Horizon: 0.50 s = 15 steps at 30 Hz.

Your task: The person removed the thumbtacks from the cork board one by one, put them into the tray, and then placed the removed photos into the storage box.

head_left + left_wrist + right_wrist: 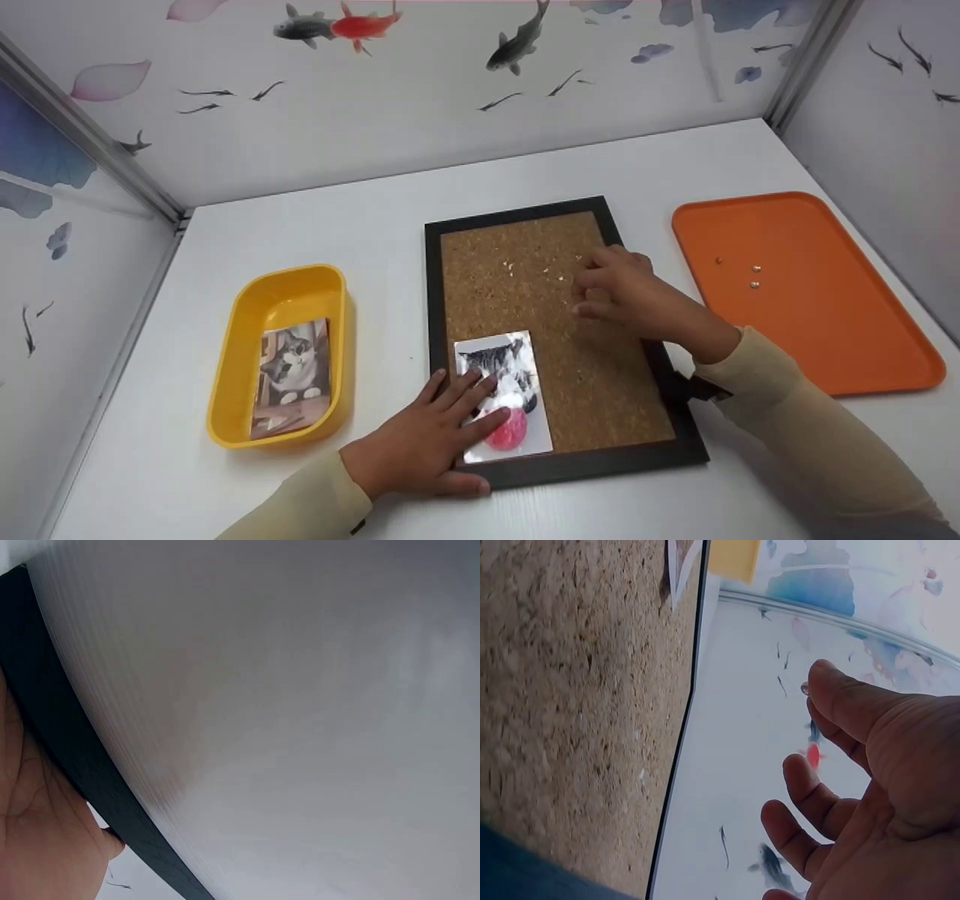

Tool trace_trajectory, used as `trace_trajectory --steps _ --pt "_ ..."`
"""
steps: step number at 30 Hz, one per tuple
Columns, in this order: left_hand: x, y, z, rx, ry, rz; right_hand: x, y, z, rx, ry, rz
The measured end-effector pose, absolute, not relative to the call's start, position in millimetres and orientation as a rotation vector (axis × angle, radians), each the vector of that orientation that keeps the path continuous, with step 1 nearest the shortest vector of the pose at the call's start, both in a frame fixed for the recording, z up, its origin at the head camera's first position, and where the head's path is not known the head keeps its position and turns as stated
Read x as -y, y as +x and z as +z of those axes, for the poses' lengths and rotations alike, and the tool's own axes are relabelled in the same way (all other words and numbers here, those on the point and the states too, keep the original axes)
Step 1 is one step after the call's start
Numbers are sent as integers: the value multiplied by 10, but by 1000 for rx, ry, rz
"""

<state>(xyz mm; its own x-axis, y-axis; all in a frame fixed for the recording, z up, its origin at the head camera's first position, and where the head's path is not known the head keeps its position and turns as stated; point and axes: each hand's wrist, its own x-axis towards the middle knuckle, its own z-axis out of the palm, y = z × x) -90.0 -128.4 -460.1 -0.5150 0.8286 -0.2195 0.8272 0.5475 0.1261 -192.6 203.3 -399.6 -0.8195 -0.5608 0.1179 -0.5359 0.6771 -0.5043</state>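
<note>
A cork board (510, 300) with a black frame lies on the white table. At its lower left is a glossy photo card (536, 409) of a striped cat with a pink ball. My left hand (424, 442) rests spread across the photo's left part, its fingers straight and its thumb near the board's lower frame. Above the upper right of the cork, my right hand (619, 292) pinches a small shiny thumbtack (805, 688) between thumb and index finger. The right wrist view shows its other fingers loosely bent, apart from the cork surface.
To the left, a yellow bin (345, 360) holds a cat photo (296, 375). An orange tray (825, 300) at the right carries several small metallic tacks (755, 268). Bright specks (508, 268) dot the cork. White printed panels (420, 112) enclose the table's back and sides.
</note>
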Motion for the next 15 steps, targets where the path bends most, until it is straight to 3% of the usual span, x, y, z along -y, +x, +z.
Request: trace_trajectory --steps 15 --pt "1302 -888 -4657 -2583 1455 -13 -2482 -1870 -3934 -2904 -930 -736"
